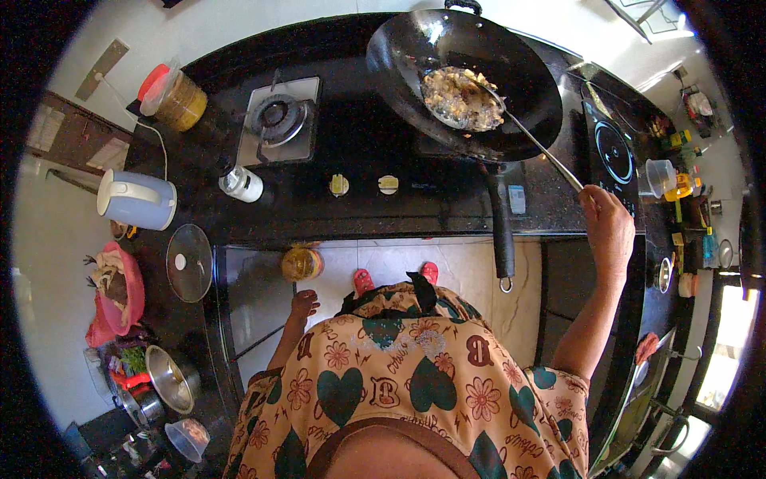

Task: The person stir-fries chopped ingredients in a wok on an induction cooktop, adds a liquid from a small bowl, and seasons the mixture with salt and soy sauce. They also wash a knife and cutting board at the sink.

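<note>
The right hand [608, 227] is closed around the long handle of a ladle [511, 120], whose bowl holds pale cooked food [461, 97] inside the black wok [471, 76] at far right. The food appears largely cooked; transfer out remains. The left hand [303, 305] hangs loosely curled, holding nothing.

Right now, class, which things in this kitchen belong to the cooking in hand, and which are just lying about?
In use: the wok on the stove, the food in it, the ladle, and the right hand holding it.

Lying about: kettle, glass lid, jar, spare burner, steel pot. The left hand hangs free.
</note>
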Tool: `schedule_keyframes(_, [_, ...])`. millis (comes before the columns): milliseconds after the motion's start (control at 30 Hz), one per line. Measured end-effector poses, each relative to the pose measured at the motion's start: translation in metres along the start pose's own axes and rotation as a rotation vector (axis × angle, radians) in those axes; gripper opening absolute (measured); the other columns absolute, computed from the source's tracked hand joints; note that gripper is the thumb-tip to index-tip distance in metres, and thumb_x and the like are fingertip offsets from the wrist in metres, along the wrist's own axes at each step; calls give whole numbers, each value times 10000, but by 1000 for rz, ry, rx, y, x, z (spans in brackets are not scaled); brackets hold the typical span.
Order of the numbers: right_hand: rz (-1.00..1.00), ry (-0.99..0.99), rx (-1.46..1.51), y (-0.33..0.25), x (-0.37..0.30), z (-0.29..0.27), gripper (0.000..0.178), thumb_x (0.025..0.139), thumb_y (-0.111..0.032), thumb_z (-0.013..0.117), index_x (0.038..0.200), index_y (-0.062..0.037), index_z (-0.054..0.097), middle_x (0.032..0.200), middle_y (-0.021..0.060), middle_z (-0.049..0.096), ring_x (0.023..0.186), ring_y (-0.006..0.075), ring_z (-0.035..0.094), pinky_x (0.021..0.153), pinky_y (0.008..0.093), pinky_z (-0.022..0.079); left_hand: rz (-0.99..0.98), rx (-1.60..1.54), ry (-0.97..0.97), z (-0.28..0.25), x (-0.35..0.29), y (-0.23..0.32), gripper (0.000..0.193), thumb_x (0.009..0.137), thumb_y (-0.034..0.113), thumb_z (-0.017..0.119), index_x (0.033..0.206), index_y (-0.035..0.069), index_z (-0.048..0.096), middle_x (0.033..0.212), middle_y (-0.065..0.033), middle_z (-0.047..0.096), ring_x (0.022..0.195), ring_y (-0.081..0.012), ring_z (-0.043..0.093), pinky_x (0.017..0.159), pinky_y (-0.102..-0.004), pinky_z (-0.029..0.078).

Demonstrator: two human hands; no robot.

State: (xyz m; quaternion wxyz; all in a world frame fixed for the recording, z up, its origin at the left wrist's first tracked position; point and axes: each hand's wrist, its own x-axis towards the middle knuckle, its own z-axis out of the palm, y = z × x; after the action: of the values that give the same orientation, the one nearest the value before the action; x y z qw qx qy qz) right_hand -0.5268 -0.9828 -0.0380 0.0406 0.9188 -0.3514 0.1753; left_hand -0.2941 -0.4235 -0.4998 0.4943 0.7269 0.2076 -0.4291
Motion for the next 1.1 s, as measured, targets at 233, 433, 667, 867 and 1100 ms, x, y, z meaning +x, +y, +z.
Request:
schedule_keyframes(233, [57,73,-112,-6,9,-2,173,927,-244,592,1027,-130,675,882,79,664,725,301,662,617,392,518,-101,-226,-238,-23,6,-5,138,839,101,626,974,126,634,779,-11,615,609,-169,625,482,-276,421])
schedule_keyframes(433, [39,4,-167,-5,14,13,183,932,-246,582,1057,-143,666,919,73,667,745,301,665,628,396,525,-20,-186,-181,-39,39,-51,204,819,115,663,1014,127,606,780,-23,637,623,-194,642,464,-292,433])
schedule_keyframes(667, [-7,42,-76,-8,13,14,168,927,-269,569,985,-141,660,905,87,667,758,333,657,638,426,523,26,-70,22,-9,11,-38,207,813,119,677,1011,136,618,782,-24,643,630,-203,653,491,-324,459])
schedule_keyframes(867, [92,-32,-202,-13,19,6,179,911,-236,587,1013,-121,678,949,91,685,787,333,663,670,405,527,-121,-255,-283,-47,36,-46,199,815,117,681,1007,134,633,799,-32,653,650,-203,667,501,-329,468])
schedule_keyframes(1100, [28,-25,-22,-6,8,-7,182,907,-278,587,975,-133,672,911,111,673,780,342,652,649,425,518,16,-64,-38,-24,24,-50,217,819,131,682,1031,123,635,815,-41,653,653,-200,665,520,-329,481])
